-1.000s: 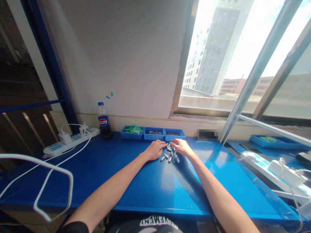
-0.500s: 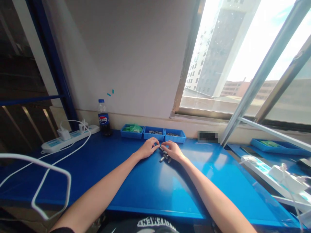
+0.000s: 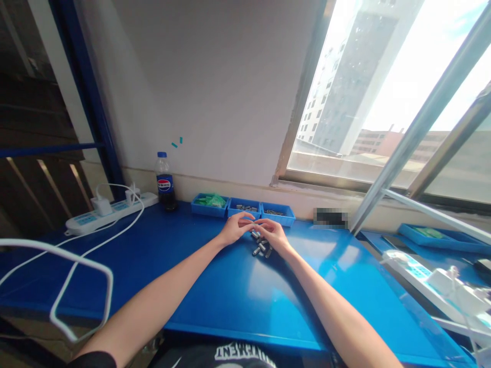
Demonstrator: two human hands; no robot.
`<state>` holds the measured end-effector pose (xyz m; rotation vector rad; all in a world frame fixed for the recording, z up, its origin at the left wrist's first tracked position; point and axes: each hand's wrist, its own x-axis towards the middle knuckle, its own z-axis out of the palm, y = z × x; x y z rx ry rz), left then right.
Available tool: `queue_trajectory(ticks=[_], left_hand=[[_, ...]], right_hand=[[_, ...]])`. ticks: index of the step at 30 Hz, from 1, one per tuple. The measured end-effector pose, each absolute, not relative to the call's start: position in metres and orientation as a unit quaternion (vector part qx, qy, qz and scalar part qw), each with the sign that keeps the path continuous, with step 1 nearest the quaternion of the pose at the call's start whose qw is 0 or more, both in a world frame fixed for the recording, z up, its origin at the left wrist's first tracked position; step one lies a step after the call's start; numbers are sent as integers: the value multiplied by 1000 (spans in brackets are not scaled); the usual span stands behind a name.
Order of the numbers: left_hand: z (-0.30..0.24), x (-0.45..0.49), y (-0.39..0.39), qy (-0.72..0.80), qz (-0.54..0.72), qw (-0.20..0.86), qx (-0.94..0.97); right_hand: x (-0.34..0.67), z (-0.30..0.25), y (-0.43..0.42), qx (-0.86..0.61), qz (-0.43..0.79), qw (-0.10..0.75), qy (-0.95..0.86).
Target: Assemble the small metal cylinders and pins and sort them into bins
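My left hand (image 3: 235, 228) and my right hand (image 3: 273, 234) meet above the blue table, fingertips together. Both are closed in a pinch, and whatever lies between the fingertips is too small and covered to name. Just below them several short metal cylinders (image 3: 261, 247) lie in a loose heap on the table (image 3: 215, 286). Part of this heap is hidden by my right hand. Behind the hands, a blue bin (image 3: 233, 211) contains similar small metal pieces (image 3: 247, 208).
Left of that bin stands a blue bin with green packets (image 3: 210, 200); to its right, another with thin metal parts (image 3: 274, 212). A cola bottle (image 3: 165, 186), a power strip (image 3: 86, 223) and white cables (image 3: 111, 286) occupy the left. A metal post (image 3: 378, 186) rises at right.
My hands have come together, the fingertips now touching over the heap. More of the metal cylinders show beneath them. The view has shifted slightly.
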<state>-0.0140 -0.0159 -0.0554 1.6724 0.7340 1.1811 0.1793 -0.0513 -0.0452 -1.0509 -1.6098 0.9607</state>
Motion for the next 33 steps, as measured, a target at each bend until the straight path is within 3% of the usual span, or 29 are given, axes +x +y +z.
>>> queue_trajectory(ticks=[3, 10, 18, 23, 29, 33], left_hand=[[-53, -12, -19, 314, 467, 420, 712], [-57, -25, -13, 365, 369, 167, 838], [-58, -29, -13, 362, 313, 113, 871], [-57, -28, -13, 381, 335, 143, 850], [-55, -20, -10, 367, 494, 303, 728], [-50, -15, -15, 333, 524, 353, 700]], right_hand=[[179, -44, -49, -435, 391, 481, -653], [185, -38, -37, -489, 331, 528, -609], [187, -37, -35, -409, 401, 579, -580], [196, -48, -30, -433, 379, 570, -586], [196, -47, -34, -454, 359, 527, -622], [191, -43, -38, -425, 397, 487, -652]])
